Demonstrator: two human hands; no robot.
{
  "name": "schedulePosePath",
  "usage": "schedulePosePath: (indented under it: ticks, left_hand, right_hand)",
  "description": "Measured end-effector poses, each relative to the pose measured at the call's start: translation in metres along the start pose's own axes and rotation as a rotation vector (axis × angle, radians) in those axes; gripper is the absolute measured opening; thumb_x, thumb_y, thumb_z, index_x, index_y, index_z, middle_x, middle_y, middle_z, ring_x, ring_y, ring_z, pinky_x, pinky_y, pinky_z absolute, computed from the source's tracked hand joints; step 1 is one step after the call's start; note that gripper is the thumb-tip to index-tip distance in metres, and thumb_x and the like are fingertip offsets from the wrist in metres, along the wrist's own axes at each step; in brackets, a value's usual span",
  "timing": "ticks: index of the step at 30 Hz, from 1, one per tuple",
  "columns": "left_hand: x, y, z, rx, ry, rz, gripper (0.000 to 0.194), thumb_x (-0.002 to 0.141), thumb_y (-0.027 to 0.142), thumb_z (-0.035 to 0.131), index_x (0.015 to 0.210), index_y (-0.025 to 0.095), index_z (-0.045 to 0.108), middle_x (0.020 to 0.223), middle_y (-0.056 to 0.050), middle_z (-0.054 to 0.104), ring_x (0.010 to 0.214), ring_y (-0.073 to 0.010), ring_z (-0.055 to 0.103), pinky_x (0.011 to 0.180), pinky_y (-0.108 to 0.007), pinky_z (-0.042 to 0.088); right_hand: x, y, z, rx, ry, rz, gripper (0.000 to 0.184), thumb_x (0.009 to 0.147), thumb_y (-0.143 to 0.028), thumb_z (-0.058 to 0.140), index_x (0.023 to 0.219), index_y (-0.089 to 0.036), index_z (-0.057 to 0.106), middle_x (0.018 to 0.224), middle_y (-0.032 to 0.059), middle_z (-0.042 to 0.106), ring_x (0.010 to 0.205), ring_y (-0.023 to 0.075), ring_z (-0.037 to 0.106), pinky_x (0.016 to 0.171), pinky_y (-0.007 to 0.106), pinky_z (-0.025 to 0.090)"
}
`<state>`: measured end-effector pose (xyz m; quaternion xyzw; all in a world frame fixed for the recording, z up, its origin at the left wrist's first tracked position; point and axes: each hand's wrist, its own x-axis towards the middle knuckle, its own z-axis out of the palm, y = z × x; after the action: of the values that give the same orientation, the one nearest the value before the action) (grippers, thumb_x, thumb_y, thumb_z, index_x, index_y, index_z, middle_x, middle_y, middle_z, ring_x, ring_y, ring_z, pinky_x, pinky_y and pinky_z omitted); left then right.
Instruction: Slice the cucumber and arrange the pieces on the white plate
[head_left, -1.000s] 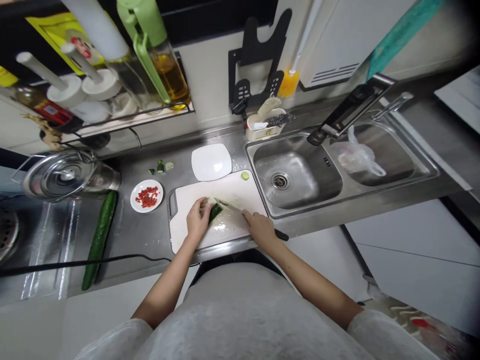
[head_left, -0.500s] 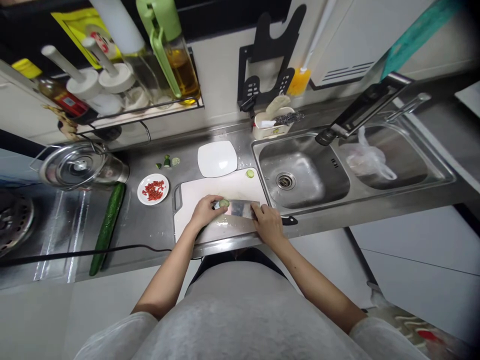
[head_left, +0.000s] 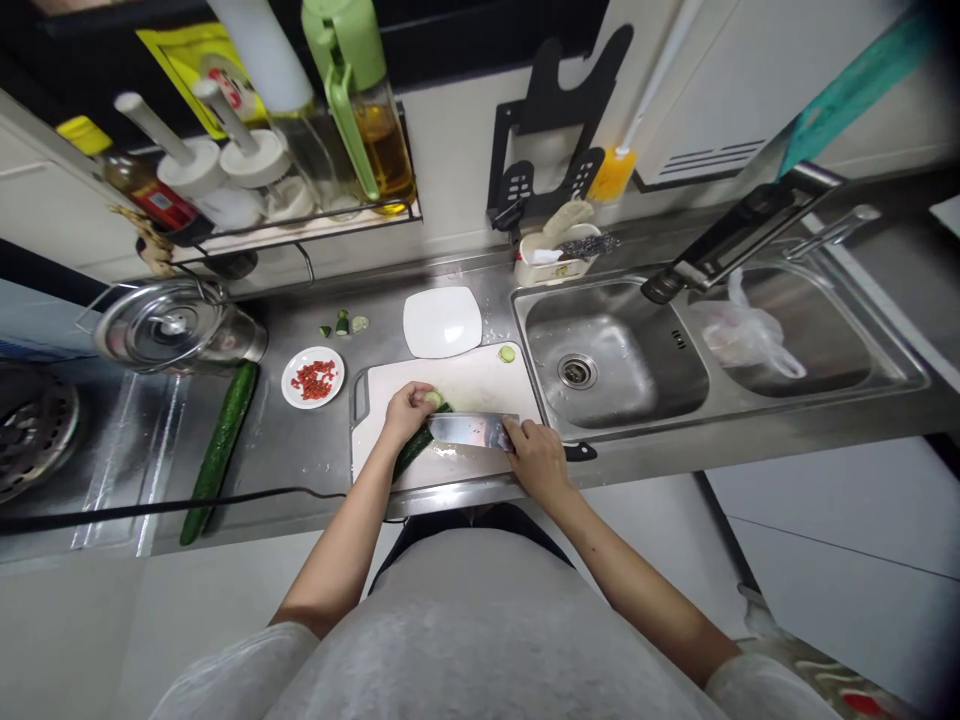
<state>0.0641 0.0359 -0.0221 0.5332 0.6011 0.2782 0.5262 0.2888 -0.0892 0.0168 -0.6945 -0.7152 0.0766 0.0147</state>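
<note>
1. While the cutting board [head_left: 487, 385] serves as landmark, cut cucumber [head_left: 413, 452]: one length, dark-skinned, lying aslant on the board's near left part, partly beneath my left hand.
2. Left hand [head_left: 409, 412], over the board's left half: grip narrow, thumb and fingertips closed about a pale slice [head_left: 434, 399]. Good practice: lift the slice well clear, then bring fingertips back to the cucumber, curled, knuckles foremost.
3. Right hand [head_left: 540, 458], at the board's near right: grip closed round the knife [head_left: 469, 430], fingers set forward by the blade's heel, handle end jutting past the board's right edge. A steady hold here, I judge, controls slice thickness.
4. Blade: flat face showing above the board, far end at the cucumber; contact cannot be told. Best left still while my fingers work so near the edge.
5. Wet shine on the board, nearer its front edge. Slipping is possible; firm downward pressure on the cucumber advised.
6. Loose slice [head_left: 507, 354]: board's far right corner, well out of the blade's way.
</note>
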Motion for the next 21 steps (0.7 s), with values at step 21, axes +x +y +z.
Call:
schedulePosePath:
  ticks: [21]
  left_hand:
    - [0.041,-0.005,-0.031,0.604,0.438,-0.066,0.031,0.080,0.018,0.052,0.108,0.020,0.065,0.092,-0.008,0.068,0.085,-0.0207,0.061,0.085,-0.033,0.044]
  right_hand:
    - [0.012,0.015,-0.005,0.188,-0.087,0.212,0.028,0.086,-0.020,0.050,0.110,-0.019,0.065,0.094,0.0061,0.068,0.087,0.0186,0.060,0.074,0.028,0.036]
